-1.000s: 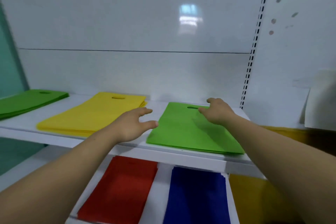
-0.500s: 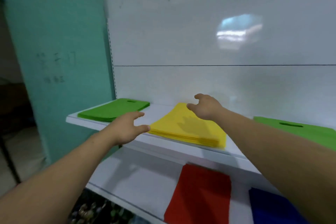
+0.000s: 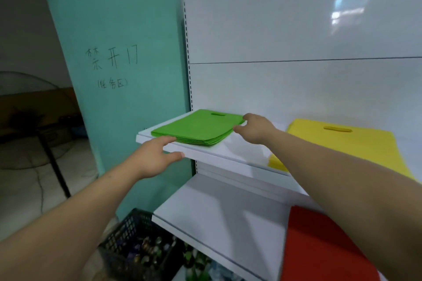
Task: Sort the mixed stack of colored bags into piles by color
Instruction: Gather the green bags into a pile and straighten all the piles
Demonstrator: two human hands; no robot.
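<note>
The upper shelf [image 3: 228, 158] carries the yellow pile [image 3: 342, 143] at 3 o'clock of the green pile [image 3: 198, 126]. The left hand [image 3: 153, 157], fingers relaxed, touches the green pile's 7 o'clock corner. The right hand [image 3: 255, 129], loosely spread, meets its 3 o'clock edge. Pressing both sides evenly should square the layers.

A teal door [image 3: 127, 18] is marked with handwritten characters; a black mesh crate [image 3: 129, 229] of small items is seen below the white shelves [image 3: 212, 210].
</note>
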